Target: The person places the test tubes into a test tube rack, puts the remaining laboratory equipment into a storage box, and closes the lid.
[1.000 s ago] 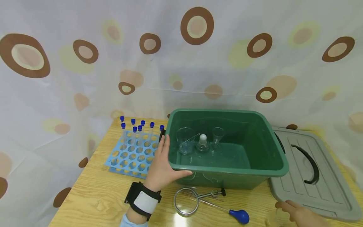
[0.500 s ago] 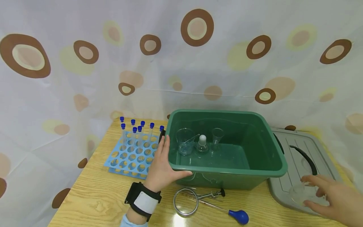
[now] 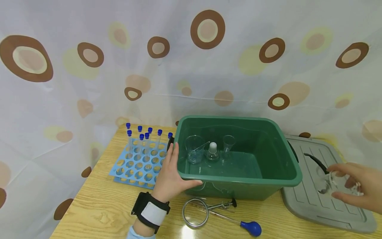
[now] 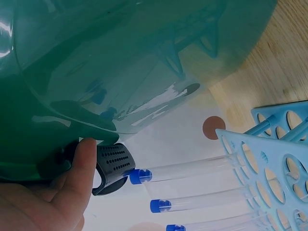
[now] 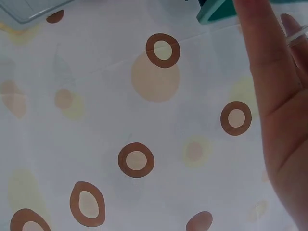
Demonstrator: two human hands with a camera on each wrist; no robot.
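My left hand (image 3: 170, 176) rests against the near left corner of the green bin (image 3: 238, 181), its fingers straight along the left side and the thumb along the front rim. In the left wrist view a finger (image 4: 82, 168) lies beside the bin's black handle (image 4: 114, 163). At the far right, my right hand (image 3: 362, 186) holds a clear glass vessel (image 3: 323, 184) above the grey lid (image 3: 313, 205). Its kind cannot be made out. Inside the bin stand a beaker (image 3: 194, 154) with a thin rod, a white-capped glass bottle (image 3: 213, 152) and a conical glass (image 3: 228, 144).
Left of the bin, a light blue rack (image 3: 134, 172) holds several blue-capped test tubes (image 3: 147, 146). On the table (image 3: 98, 205) before the bin lie a metal ring clamp (image 3: 208, 217) and a glass pipette with a blue rubber bulb (image 3: 251, 228). A patterned cloth (image 3: 179, 76) hangs behind.
The right hand, with the clear glass vessel, has moved up and to the right, from the table's front edge to over the grey lid. The left hand has stayed on the bin.
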